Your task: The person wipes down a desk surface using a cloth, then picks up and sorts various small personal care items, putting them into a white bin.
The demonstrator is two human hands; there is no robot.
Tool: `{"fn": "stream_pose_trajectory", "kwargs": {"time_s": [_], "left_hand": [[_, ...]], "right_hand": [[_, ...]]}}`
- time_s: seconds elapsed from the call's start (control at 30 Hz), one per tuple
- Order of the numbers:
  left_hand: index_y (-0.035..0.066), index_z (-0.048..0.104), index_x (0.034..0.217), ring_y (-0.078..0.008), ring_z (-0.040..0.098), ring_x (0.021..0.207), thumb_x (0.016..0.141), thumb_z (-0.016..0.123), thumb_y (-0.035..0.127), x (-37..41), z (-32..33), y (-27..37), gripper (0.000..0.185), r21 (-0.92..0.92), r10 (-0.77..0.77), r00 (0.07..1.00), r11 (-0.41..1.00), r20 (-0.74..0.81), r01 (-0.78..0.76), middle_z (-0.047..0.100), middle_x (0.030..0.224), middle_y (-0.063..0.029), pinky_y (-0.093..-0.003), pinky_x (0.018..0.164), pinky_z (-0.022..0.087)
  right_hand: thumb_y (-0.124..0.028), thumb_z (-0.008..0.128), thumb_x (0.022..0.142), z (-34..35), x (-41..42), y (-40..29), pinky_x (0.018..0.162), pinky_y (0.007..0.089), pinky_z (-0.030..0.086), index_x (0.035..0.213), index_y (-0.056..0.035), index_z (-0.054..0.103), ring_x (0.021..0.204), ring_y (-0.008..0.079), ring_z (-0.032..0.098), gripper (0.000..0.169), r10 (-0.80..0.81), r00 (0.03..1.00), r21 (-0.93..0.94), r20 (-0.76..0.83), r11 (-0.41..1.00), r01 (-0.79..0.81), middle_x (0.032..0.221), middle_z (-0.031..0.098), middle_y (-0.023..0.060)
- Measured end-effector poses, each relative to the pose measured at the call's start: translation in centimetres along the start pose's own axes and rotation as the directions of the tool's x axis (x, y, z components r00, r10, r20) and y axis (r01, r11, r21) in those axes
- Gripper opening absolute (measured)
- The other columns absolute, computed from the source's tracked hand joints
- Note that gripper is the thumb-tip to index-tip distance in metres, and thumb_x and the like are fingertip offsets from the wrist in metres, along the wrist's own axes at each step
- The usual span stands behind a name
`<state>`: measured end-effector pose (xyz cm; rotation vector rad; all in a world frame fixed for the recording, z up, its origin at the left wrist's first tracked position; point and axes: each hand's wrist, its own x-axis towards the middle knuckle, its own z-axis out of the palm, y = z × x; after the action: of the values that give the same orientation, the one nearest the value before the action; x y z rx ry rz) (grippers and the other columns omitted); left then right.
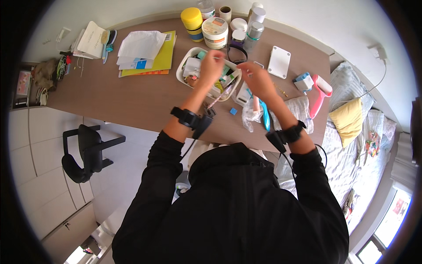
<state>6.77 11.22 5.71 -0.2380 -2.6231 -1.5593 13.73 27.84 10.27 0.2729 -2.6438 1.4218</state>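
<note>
My left hand (212, 67) is over a white plastic bin (180, 78) full of small items, its fingers curled. Between it and my right hand (255, 77) something thin and pale seems to show, too blurred to name. My right hand is at the bin's right rim, fingers bent; whether it grips anything is unclear. A pinkish pen-like stick (220, 96) leans out over the bin's front rim. Below my right hand lie a white device (243, 94), a clear plastic bag (249, 117) and a blue-handled tool (265, 115). A small blue square (233, 111) lies left of the bag.
Jars and bottles, among them a white tub (215, 33), line the wall behind the bin. Papers on a yellow-green folder (169, 52) lie left. At right are a white flat device (279, 62), a pink lint roller (318, 95) and a grey cloth (298, 110). A black chair (90, 151) stands lower left.
</note>
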Motion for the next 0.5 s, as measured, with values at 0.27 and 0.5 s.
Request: {"fn": "stream_pose_trajectory", "kwargs": {"time_s": [0.27, 0.5], "left_hand": [[0.000, 0.055, 0.106, -0.0317, 0.058, 0.093, 0.074, 0.065, 0.018, 2.5, -4.0, -7.8, 0.038, 0.414, 0.104, 0.993, 0.903, 0.057, -0.118, 0.061, 0.100, -0.0177, -0.0385, 0.080, 0.045], [-0.001, 0.053, 0.105, -0.0252, 0.062, 0.087, 0.076, 0.067, 0.020, 2.1, -6.3, -4.6, 0.038, 0.150, 0.002, 0.997, 0.989, 0.076, -0.013, 0.062, 0.097, -0.0154, -0.0336, 0.074, 0.048]], "right_hand": [[-0.009, 0.054, 0.074, 12.5, 3.7, 3.8, 0.065, 0.0339, 0.051, 0.079, -0.0052, 0.055, 0.086, 0.0226, 0.060, 0.006, -0.113, 0.992, -0.667, 0.054, 0.736, 0.120, 0.088, 0.059, 0.0102], [-0.011, 0.056, 0.074, 10.1, 4.0, 0.1, 0.065, 0.0360, 0.050, 0.088, -0.0049, 0.057, 0.076, 0.0269, 0.061, 0.015, -0.026, 0.999, -0.562, -0.028, 0.827, 0.006, 0.082, 0.061, 0.0128]]}}
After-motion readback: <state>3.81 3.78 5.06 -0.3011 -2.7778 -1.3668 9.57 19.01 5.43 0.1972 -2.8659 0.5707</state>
